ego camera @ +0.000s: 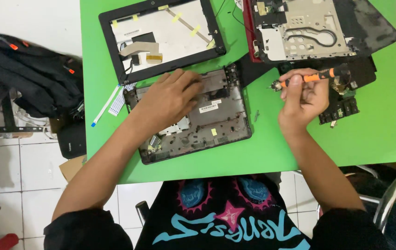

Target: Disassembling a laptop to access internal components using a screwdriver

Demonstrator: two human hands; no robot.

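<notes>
My left hand (168, 97) lies flat, fingers spread, on the dark grey bottom shell of an opened laptop (219, 122) in the middle of the green table (374, 134). My right hand (303, 95) is closed around an orange and black screwdriver (316, 77), held level above the table with its tip pointing left. Just under that hand lies a dark circuit board (344, 109). The laptop's screen frame (161, 34), black rim with a white back and yellow tape strips, lies at the far left.
A metal and red-edged laptop chassis (309, 28) lies at the far right. A white ribbon cable (107, 103) sits by the table's left edge. A black backpack (31, 74) rests on the tiled floor at left. A chrome chair frame (390, 199) stands at lower right.
</notes>
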